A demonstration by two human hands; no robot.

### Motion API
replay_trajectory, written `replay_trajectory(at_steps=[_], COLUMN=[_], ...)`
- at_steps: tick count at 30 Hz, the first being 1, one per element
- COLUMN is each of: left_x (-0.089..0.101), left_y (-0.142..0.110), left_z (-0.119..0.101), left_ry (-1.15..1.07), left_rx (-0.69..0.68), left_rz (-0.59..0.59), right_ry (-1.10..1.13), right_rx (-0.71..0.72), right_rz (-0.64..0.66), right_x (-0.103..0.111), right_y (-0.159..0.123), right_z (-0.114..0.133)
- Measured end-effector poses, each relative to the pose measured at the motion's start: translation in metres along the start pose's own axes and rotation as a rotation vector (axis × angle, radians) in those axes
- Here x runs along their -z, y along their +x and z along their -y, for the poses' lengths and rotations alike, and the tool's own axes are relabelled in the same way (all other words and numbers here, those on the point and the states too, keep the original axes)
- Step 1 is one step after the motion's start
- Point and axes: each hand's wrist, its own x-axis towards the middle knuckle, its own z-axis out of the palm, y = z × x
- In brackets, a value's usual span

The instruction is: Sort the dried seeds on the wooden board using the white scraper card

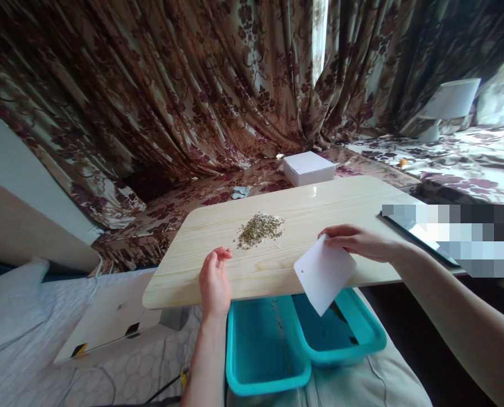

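Observation:
My right hand [353, 240] is closed on the top edge of a thin white card [324, 274] with a small hole near its left corner. The card hangs tilted over the table's near edge, its lower corner above the right teal bin [345, 356]. A loose pile of small greenish and pale bits [259, 230], too small to name, lies on the light wood table [328, 209]. Just left of and nearer than the pile, my left hand [216, 282] is raised by the table edge, fingers loosely bent, with nothing seen in them. A second teal bin [266, 384] sits below, left of the first.
A white box [309, 167] stands beyond the table's far edge, with a folded bluish cloth [240, 192] to its left. A dark-edged flat device [421, 237] rests at the table's right end. On the bed lies a pale carton [108, 316]. A lamp [453, 102] stands far right.

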Motion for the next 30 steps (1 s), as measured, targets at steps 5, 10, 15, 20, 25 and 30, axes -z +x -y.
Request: replay_trajectory(at_steps=[5, 10, 15, 20, 25, 30], left_x=[-0.001, -0.001, -0.001, -0.001, -0.001, -0.001], left_y=[0.000, 0.000, -0.001, -0.001, 0.000, 0.000], left_z=[0.000, 0.000, -0.001, 0.000, 0.000, -0.001], left_ry=[0.009, -0.002, -0.013, -0.020, -0.020, -0.031], left_rx=[-0.001, -0.001, 0.013, 0.006, 0.018, 0.015], left_rz=[-0.001, -0.008, -0.015, -0.018, -0.022, -0.022], right_ry=[0.088, 0.102, 0.073, 0.070, 0.086, 0.051], right_rx=[0.165, 0.274, 0.287, 0.256, 0.229, 0.229], right_rz=[-0.327, -0.525, -0.580, -0.596, -0.548, -0.497], right_x=[-0.002, -0.014, -0.023, -0.028, -0.040, -0.058], right_y=[-0.010, 0.001, 0.015, 0.024, 0.029, 0.024], right_z=[-0.003, -0.006, -0.009, -0.011, -0.014, -0.016])
